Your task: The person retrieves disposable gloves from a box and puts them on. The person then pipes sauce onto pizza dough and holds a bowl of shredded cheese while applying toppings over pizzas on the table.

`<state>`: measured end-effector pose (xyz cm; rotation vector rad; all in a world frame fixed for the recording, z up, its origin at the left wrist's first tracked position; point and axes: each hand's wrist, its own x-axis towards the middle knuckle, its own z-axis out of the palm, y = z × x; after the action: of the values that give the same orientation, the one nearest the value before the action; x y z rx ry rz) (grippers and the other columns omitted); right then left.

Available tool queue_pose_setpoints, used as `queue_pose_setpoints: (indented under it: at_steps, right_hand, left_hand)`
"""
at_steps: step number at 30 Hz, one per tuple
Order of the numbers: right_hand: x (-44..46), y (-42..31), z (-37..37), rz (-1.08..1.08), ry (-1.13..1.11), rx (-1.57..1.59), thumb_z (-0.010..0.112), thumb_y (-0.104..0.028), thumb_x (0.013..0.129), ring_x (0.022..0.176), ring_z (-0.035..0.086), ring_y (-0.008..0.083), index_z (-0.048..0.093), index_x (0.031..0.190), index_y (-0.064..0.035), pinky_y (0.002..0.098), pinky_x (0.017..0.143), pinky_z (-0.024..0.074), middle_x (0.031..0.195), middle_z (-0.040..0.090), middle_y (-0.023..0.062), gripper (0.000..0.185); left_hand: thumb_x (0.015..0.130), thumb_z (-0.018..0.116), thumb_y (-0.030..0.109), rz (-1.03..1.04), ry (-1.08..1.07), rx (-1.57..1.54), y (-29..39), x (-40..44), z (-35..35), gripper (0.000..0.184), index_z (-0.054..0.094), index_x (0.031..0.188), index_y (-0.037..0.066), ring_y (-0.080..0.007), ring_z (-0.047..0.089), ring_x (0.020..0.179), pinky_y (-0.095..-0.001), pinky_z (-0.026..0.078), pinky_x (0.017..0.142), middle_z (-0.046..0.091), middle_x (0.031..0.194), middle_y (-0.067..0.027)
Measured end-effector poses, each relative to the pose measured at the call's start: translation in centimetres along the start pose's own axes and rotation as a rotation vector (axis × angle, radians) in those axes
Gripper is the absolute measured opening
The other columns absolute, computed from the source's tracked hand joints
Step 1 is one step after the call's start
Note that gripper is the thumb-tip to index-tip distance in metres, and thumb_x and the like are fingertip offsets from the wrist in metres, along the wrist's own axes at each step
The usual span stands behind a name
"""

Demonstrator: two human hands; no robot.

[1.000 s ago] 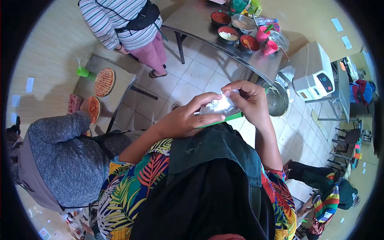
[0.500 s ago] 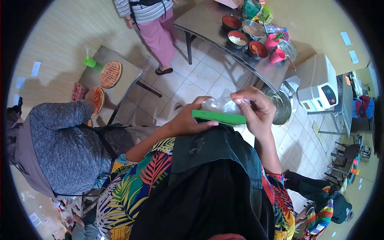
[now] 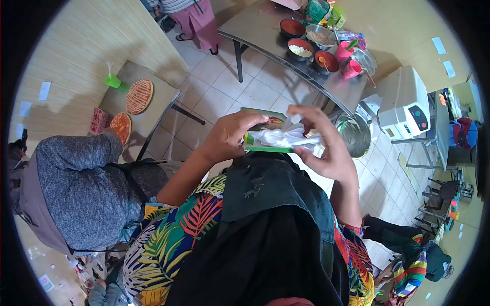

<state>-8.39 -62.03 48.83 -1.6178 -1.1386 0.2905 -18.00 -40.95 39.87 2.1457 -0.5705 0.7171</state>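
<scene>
My left hand (image 3: pixel 228 133) is closed around the left end of an open green box (image 3: pixel 269 149), held in front of my apron. Crumpled white plastic (image 3: pixel 280 137), thin like a bag, lies bunched in the box. My right hand (image 3: pixel 332 150) curls round the right end of the plastic. Its thumb is at the near edge and its blurred fingers are on the far side. A raised flap with a printed picture shows at the back of the box.
Beyond, a metal table (image 3: pixel 258 25) holds bowls (image 3: pixel 300 49) and pink cups (image 3: pixel 352 69). A metal mixing bowl (image 3: pixel 354 135) and white machine (image 3: pixel 408 112) stand right. At left, a person in grey (image 3: pixel 87 188) works at a table with two pizzas (image 3: pixel 139 96).
The green box has tipped open towards me, showing the white plastic inside. My right hand has spread wider round it. The person in pink trousers has moved away to the upper left.
</scene>
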Motion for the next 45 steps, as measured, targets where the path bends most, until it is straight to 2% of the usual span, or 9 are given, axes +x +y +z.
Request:
queue_pose_setpoints:
  at_steps: [5, 9, 12, 21, 27, 29, 34, 41, 45]
  right_hand:
    - [-0.5, 0.6, 0.1, -0.029, -0.172, -0.204, 0.059, 0.002, 0.076, 0.082, 0.058, 0.0315, 0.061, 0.098, 0.0013, 0.0357, 0.072, 0.0467, 0.089, 0.058, 0.0143, 0.022]
    - [-1.5, -0.3, 0.0, 0.047, -0.2, -0.129, 0.057, 0.007, 0.075, 0.081, 0.059, 0.0302, 0.06, 0.093, 0.0033, 0.0353, 0.073, 0.047, 0.088, 0.058, 0.0142, 0.018]
    - [-2.3, -0.6, -0.1, 0.017, -0.232, -0.063, 0.056, 0.008, 0.074, 0.082, 0.059, 0.0292, 0.06, 0.092, 0.0041, 0.0346, 0.074, 0.0473, 0.089, 0.058, 0.0141, 0.019]
    - [-5.1, -1.7, -1.5, 0.001, -0.189, -0.001, 0.056, 0.006, 0.074, 0.086, 0.059, 0.0269, 0.064, 0.091, 0.0016, 0.0336, 0.075, 0.0469, 0.094, 0.06, 0.0158, 0.02]
    - [-5.3, -1.6, -0.6, 0.012, -0.064, 0.206, 0.054, 0.005, 0.074, 0.103, 0.058, 0.0318, 0.06, 0.091, -0.0005, 0.033, 0.084, 0.0449, 0.105, 0.06, 0.0203, 0.019]
    - [-5.7, -1.1, -1.8, 0.065, -0.335, 0.345, 0.061, -0.002, 0.071, 0.11, 0.055, 0.0349, 0.056, 0.09, -0.0034, 0.0387, 0.09, 0.0436, 0.112, 0.059, 0.0231, 0.019]
    - [-5.1, -2.6, -0.4, -0.077, -0.189, 0.033, 0.077, -0.015, 0.063, 0.103, 0.059, 0.0344, 0.057, 0.095, -0.0061, 0.0436, 0.093, 0.0418, 0.109, 0.062, 0.0152, 0.038]
    - [-3.4, -3.0, 0.5, -0.232, -0.202, -0.398, 0.074, -0.011, 0.062, 0.09, 0.056, 0.0283, 0.062, 0.103, -0.0046, 0.0431, 0.086, 0.044, 0.093, 0.059, 0.0083, 0.043]
    - [-3.5, -2.3, 0.4, -0.3, -0.229, -0.368, 0.073, -0.012, 0.061, 0.088, 0.054, 0.0274, 0.066, 0.097, -0.0062, 0.0432, 0.083, 0.0443, 0.091, 0.055, 0.0084, 0.037]
  left_hand:
    - [0.069, 0.079, 0.016, -0.026, -0.093, 0.044, 1.4, -0.3, -0.8, 0.066, 0.04, 0.121, 0.003, -0.0284, 0.066, 0.087, -0.0352, 0.053, 0.074, 0.063, 0.101, -0.0172]
    - [0.07, 0.077, 0.019, -0.297, 0.026, -0.366, 2.2, -1.0, -0.4, 0.061, 0.05, 0.123, 0.006, -0.0238, 0.064, 0.093, -0.0342, 0.05, 0.083, 0.064, 0.099, -0.0117]
    - [0.064, 0.082, 0.017, -0.404, -0.228, -0.496, 2.6, -1.1, -0.1, 0.071, 0.05, 0.126, 0.006, -0.0205, 0.062, 0.095, -0.0319, 0.049, 0.082, 0.063, 0.1, -0.011]
    - [0.064, 0.074, 0.012, -0.327, -0.307, -0.372, 2.6, -1.8, 2.0, 0.058, 0.056, 0.119, 0.008, -0.0246, 0.064, 0.091, -0.0337, 0.05, 0.081, 0.065, 0.1, -0.0099]
    - [0.06, 0.072, 0.004, -0.362, -0.344, -0.367, 2.9, -1.4, 1.7, 0.057, 0.058, 0.114, 0.011, -0.0254, 0.064, 0.089, -0.0334, 0.051, 0.08, 0.064, 0.097, -0.0069]
    - [0.06, 0.071, 0.004, -0.352, -0.361, -0.355, 2.8, -1.3, 1.7, 0.056, 0.059, 0.114, 0.012, -0.0255, 0.064, 0.089, -0.0335, 0.051, 0.08, 0.064, 0.097, -0.0063]
    - [0.065, 0.071, 0.011, -0.142, -0.046, 0.018, 2.0, -1.2, 1.5, 0.041, 0.064, 0.105, 0.011, -0.0247, 0.064, 0.083, -0.0327, 0.053, 0.072, 0.064, 0.096, -0.006]
    - [0.064, 0.072, 0.013, 0.012, 0.107, 0.238, 2.2, 1.1, -0.3, 0.032, 0.068, 0.096, 0.007, -0.0238, 0.065, 0.083, -0.0325, 0.054, 0.072, 0.063, 0.091, -0.0073]
    - [0.064, 0.072, 0.013, 0.025, 0.14, 0.233, 2.2, 1.6, -0.8, 0.031, 0.068, 0.095, 0.007, -0.0239, 0.065, 0.084, -0.0329, 0.054, 0.072, 0.063, 0.09, -0.0075]
